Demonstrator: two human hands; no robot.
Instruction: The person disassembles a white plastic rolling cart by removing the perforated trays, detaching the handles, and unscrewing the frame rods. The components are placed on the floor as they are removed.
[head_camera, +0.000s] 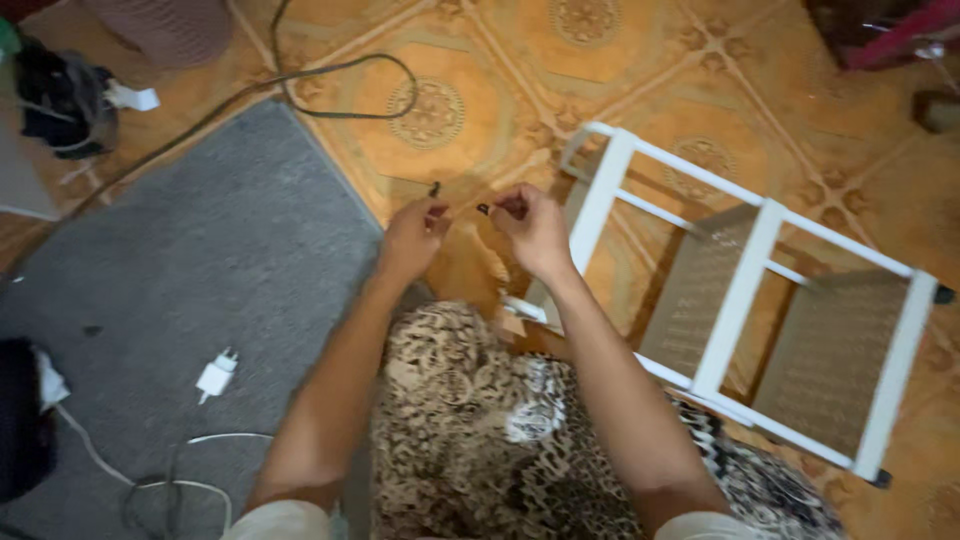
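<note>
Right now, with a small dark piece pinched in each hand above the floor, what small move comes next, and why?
Probably bring the left hand and right hand closer: each pinches a small dark piece, with a gap between. The blur hides what the pieces are, so go slowly, clear of the white frame.

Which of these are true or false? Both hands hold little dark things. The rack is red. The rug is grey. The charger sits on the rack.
1. Both the left hand and right hand pinch small dark pieces: true.
2. The rack is red: false, it is white.
3. The rug is grey: true.
4. The charger sits on the rack: false, it lies on the rug.
</note>
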